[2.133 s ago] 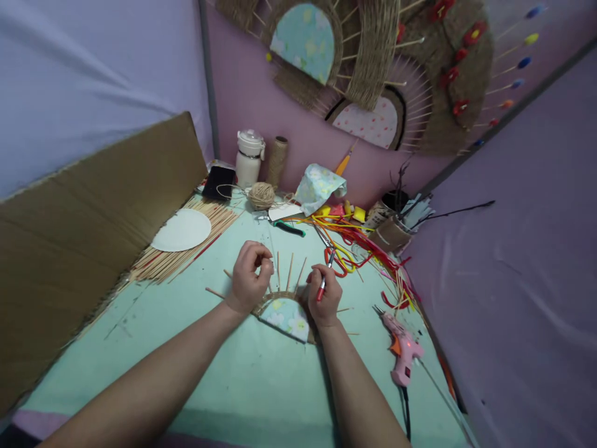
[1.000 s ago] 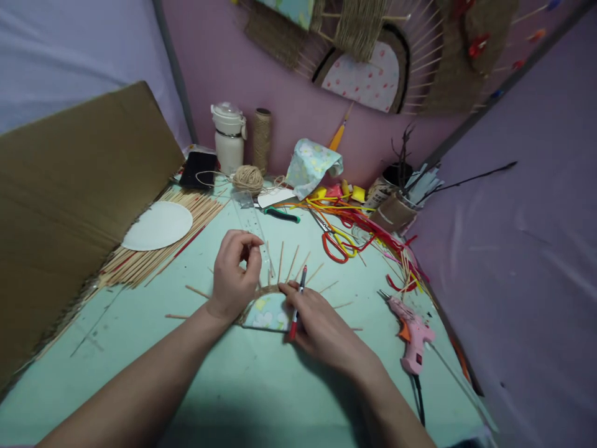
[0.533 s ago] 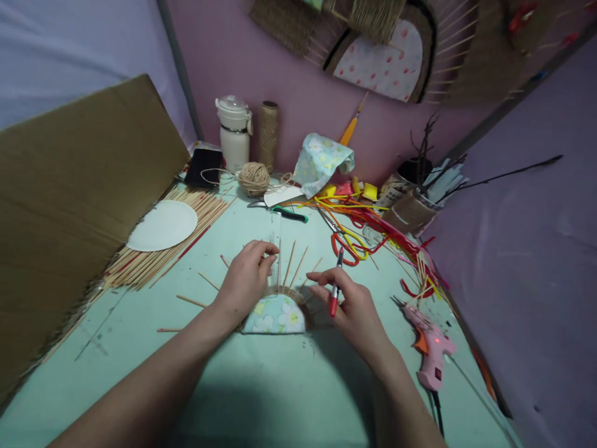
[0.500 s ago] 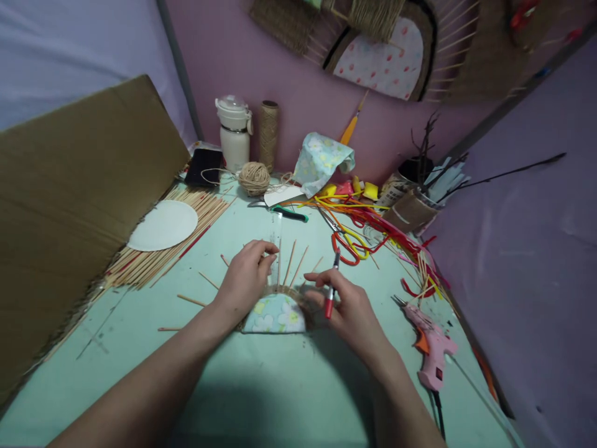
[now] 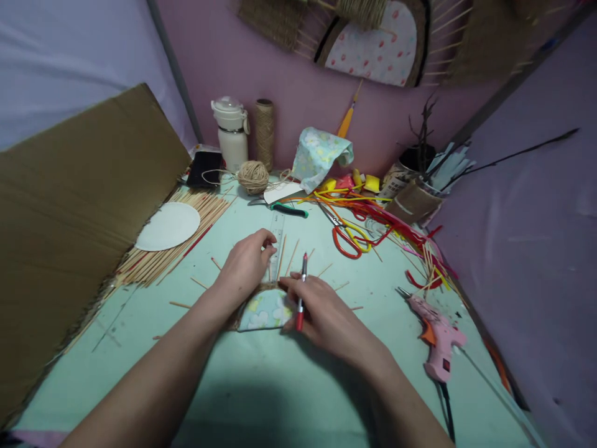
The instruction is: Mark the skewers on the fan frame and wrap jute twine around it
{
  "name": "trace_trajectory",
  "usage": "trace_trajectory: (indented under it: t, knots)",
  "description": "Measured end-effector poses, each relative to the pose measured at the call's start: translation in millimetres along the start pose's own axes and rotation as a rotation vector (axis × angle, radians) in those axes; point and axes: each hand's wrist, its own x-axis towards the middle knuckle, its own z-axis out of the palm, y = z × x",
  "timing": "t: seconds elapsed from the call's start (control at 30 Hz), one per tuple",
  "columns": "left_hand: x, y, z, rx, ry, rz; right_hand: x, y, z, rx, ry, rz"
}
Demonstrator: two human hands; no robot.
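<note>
Head view: floral half-disc (image 5: pixel 263 311) at centre, between hands
Left hand (image 5: pixel 245 262): fingertips together at ruler (image 5: pixel 278 227); hold unclear
Right hand (image 5: pixel 319 308): clamped on marker (image 5: pixel 300 316)
Ruler risk: a nudge could skew it

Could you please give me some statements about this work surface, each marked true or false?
1. The right hand holds a pen. True.
2. The left hand holds the scissors. False: the scissors lie on the tabletop, apart from both hands; the left hand is at the clear ruler.
3. The white oval lies on a spread of thin sticks. True.
4. The pink glue gun lies left of the half-round floral piece. False: the pink glue gun lies to its right.
5. The ball of twine sits on top of the white lidded bottle. False: the ball of twine sits lower, in front of the bottle and to its right.
</note>
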Motion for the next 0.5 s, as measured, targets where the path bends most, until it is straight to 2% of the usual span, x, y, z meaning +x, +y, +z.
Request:
trace_trajectory:
  t: [0.1,0.17,0.23,0.33,0.4,0.5]
  knots:
    - [-1.5,-6.1,9.2,0.0,-0.002,-0.034,1.9,-2.2,-12.5,0.122,0.188,0.133]
    - [-3.9,-7.4,12.6,0.005,-0.012,-0.054,6.1,-5.4,-11.8,0.255,0.336,0.221]
    - [-6.4,-7.5,14.5,0.008,-0.03,-0.081,11.0,-8.2,-2.4,0.445,0.432,0.265]
    - [-8.6,-8.8,16.9,0.007,-0.042,-0.114,14.9,-7.9,19.3,0.666,0.471,0.302]
    - [-9.3,-11.3,18.9,-0.007,-0.028,-0.115,13.9,-4.3,30.4,0.659,0.49,0.304]
    - [-9.7,-14.4,20.7,-0.023,0.009,-0.099,10.4,1.7,35.8,0.499,0.573,0.271]
